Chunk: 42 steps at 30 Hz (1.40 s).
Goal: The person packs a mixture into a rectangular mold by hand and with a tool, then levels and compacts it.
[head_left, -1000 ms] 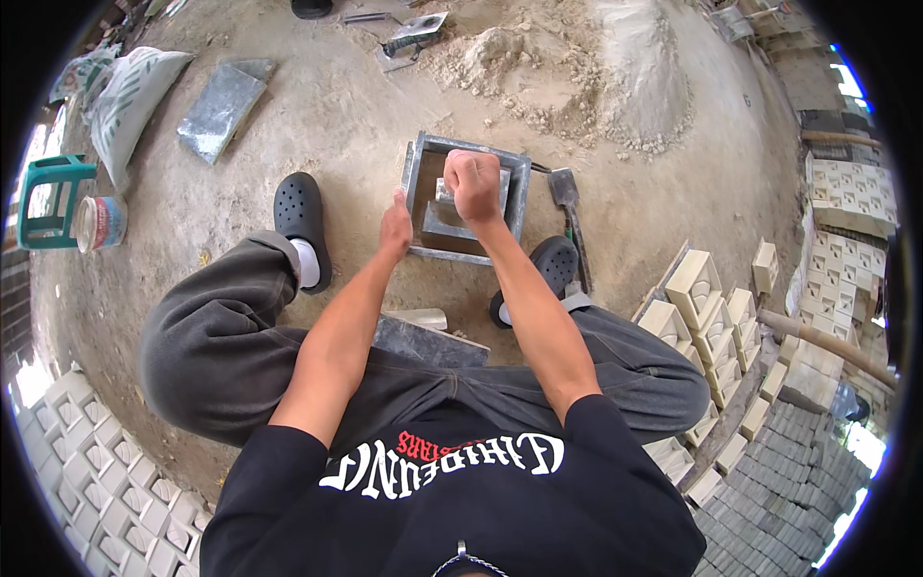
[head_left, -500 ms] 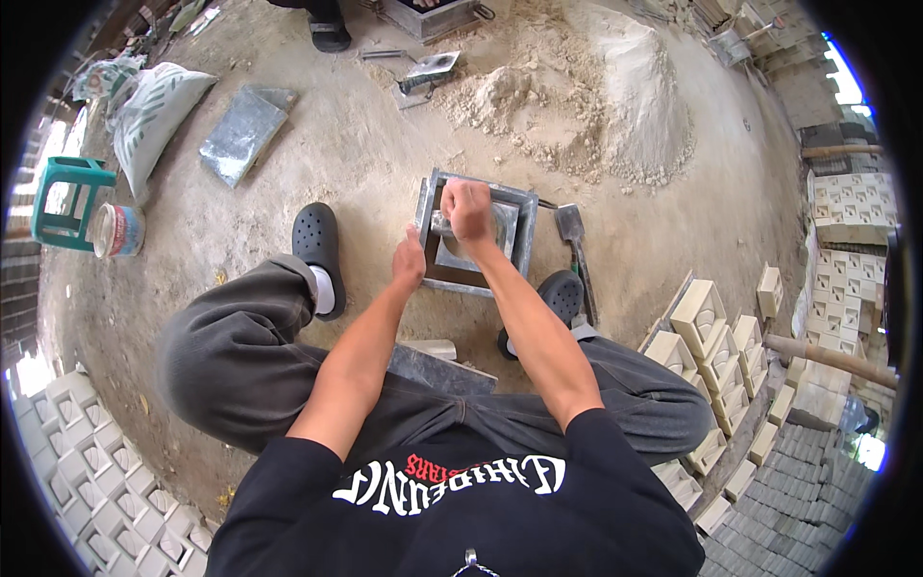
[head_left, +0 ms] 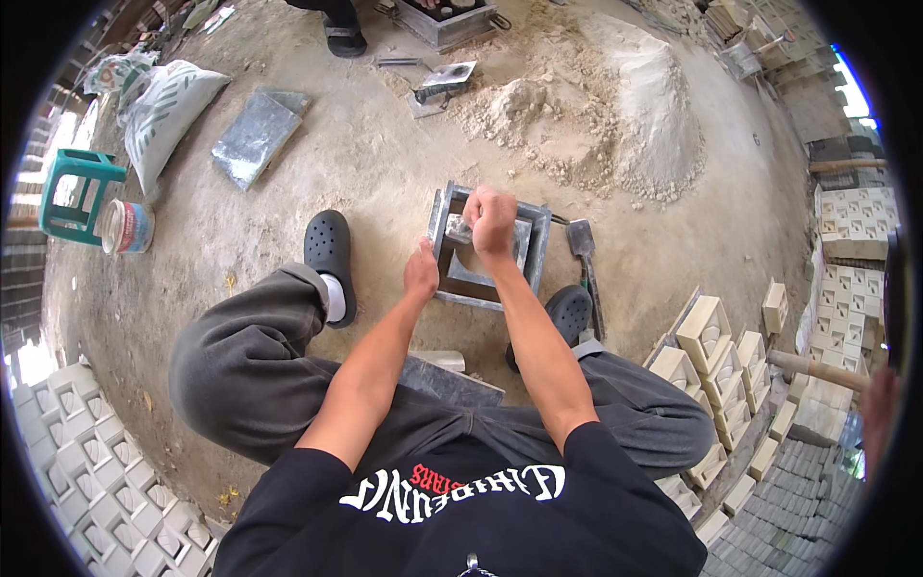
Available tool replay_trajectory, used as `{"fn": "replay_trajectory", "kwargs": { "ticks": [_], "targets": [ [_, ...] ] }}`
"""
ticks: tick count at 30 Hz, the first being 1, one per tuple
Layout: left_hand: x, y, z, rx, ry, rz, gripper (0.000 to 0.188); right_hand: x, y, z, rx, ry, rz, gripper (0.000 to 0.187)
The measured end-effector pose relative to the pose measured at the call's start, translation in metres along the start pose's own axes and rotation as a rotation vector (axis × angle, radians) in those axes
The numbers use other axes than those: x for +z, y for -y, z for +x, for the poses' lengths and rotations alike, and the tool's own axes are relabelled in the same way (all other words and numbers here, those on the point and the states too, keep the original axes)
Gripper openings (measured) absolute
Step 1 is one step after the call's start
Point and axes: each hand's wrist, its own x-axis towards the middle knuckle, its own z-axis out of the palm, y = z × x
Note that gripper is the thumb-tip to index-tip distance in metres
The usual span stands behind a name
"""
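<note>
Two bare hands work at one grey metal box frame (head_left: 539,262), which sits on the bare ground (head_left: 385,163) between two dark clogs, one on the left foot (head_left: 330,255) and one on the right (head_left: 569,310). The right hand (head_left: 492,219) is curled into a single tight fist over the opening; whether it has hold of anything I cannot tell. One pale lump (head_left: 458,228) shows just left of it, inside the frame. The left hand (head_left: 421,269) lies against the frame's left side, its fingers partly hidden, so how far it is closed I cannot tell. One flat-bladed tool (head_left: 581,238) lies just right of the frame. Beyond are two powder heaps, one tan and crumbly (head_left: 524,104), one paler (head_left: 659,120), and two overlapping metal plates (head_left: 255,137). To the left stand one green stool (head_left: 91,165) and one bucket (head_left: 135,227). A second frame (head_left: 454,31) shows at the top, and cream blocks (head_left: 705,330), too many to count surely, stand at right.
</note>
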Motion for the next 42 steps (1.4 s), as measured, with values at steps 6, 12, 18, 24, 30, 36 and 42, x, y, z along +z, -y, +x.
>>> {"fn": "replay_trajectory", "kwargs": {
  "ticks": [6, 12, 18, 24, 30, 36, 42],
  "targets": [
    [0.003, 0.012, 0.006, -0.001, -0.007, -0.032, 0.073, 0.003, -0.008, 0.013, -0.094, 0.030, -0.203, 0.043],
    [0.011, 0.001, 0.005, 0.004, 0.000, -0.027, 0.071, -0.020, -0.037, 0.025, -0.717, -0.005, -0.696, 0.042],
    [0.007, 0.006, 0.004, 0.042, -0.098, -0.047, 0.070, -0.005, -0.016, 0.030, -0.136, 0.062, -0.110, 0.042],
    [0.006, 0.009, -0.002, -0.012, -0.093, 0.000, 0.068, -0.007, -0.012, 0.045, -0.102, 0.157, -0.211, 0.044],
    [0.006, 0.004, -0.002, -0.010, -0.094, 0.004, 0.067, -0.023, -0.014, 0.055, 0.121, 0.211, -0.140, 0.043],
    [0.000, -0.005, -0.007, 0.045, -0.069, 0.057, 0.062, -0.034, -0.005, 0.053, 0.021, 0.209, 0.035, 0.044],
    [0.002, -0.001, -0.010, 0.125, -0.153, 0.112, 0.057, -0.031, 0.005, 0.046, -0.010, 0.195, -0.109, 0.046]
  ]
}}
